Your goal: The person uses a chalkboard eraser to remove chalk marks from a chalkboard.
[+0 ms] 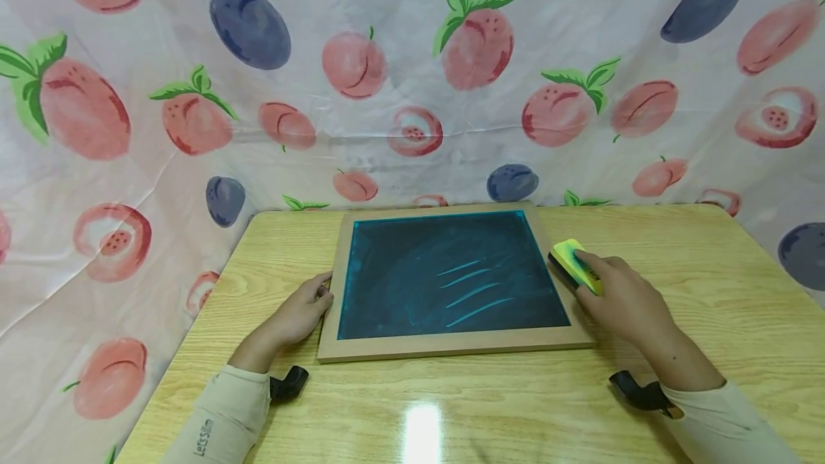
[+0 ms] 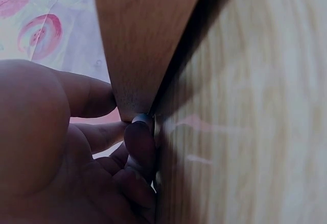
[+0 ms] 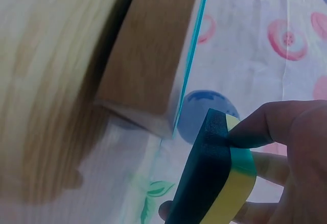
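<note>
A small chalkboard (image 1: 387, 263) with a wooden frame lies on the table, four-sided and dark, bearing several slanted light-blue chalk strokes (image 1: 473, 292) right of its middle. My left hand (image 1: 304, 315) holds the frame's left edge; in the left wrist view its thumb and fingers meet the wooden frame (image 2: 145, 30). Beyond the right edge, my right hand (image 1: 628, 299) grips a yellow chalkboard eraser (image 1: 570, 260) with a black face. The right wrist view shows that eraser (image 3: 225, 178) between thumb and fingers, its dark face turned toward the frame (image 3: 148, 45) but apart from it.
The light wooden table (image 1: 361, 407) reaches around the board on every side. Behind it and along the left hangs a white cloth (image 1: 290, 163) printed with peaches and plums. Black wrist devices (image 1: 290, 384) sit at both sleeve cuffs.
</note>
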Tool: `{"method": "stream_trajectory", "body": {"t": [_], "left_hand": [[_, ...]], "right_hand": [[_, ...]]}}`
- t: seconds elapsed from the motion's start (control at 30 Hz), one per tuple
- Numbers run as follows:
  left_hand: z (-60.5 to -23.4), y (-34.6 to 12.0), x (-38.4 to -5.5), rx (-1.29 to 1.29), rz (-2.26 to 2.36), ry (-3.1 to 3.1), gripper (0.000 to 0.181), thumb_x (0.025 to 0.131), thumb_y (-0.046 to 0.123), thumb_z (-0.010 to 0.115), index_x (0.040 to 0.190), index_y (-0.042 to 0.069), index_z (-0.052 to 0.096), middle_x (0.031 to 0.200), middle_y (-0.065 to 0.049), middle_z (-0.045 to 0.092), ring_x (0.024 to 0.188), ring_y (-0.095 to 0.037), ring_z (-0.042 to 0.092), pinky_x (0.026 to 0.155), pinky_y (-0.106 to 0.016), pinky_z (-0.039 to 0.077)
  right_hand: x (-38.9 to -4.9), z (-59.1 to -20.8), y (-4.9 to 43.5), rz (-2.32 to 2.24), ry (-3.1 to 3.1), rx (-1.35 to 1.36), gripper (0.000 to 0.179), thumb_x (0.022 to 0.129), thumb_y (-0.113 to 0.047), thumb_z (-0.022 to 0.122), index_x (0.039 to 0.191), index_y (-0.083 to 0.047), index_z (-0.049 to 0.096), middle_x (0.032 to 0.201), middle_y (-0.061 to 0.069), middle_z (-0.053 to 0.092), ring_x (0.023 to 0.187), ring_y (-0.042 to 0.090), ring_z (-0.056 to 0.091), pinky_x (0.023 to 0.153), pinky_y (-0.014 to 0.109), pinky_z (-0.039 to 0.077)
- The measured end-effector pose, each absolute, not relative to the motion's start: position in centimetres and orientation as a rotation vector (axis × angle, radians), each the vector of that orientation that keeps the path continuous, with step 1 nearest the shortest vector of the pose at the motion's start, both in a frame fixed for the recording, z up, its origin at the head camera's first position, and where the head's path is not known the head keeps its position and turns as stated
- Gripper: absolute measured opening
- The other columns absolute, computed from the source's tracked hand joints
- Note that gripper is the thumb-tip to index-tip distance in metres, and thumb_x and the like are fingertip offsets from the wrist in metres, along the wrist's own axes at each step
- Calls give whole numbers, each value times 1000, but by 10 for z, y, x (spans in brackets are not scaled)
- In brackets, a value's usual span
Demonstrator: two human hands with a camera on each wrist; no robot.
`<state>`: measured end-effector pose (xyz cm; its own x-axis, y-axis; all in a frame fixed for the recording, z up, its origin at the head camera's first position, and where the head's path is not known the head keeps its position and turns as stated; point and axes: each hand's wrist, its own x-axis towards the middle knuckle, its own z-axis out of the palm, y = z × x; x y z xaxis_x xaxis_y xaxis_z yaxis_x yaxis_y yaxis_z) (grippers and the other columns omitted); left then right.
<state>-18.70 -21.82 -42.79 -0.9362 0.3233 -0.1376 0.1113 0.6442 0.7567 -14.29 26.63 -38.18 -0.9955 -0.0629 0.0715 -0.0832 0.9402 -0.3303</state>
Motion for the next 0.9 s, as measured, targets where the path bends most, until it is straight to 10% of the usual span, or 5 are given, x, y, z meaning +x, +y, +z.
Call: {"method": "stream_trajectory", "body": {"t": [0.9], "left_hand": [[-426, -216, -188, 305, 1104, 2632, 49, 101, 20, 34, 145, 4, 22, 103, -11, 47, 88, -20, 46, 76, -34, 36]], "right_hand": [[-130, -384, 238, 400, -3092, 256, 52, 84, -24, 56, 135, -15, 48, 121, 22, 52, 85, 27, 53, 62, 40, 45]]}}
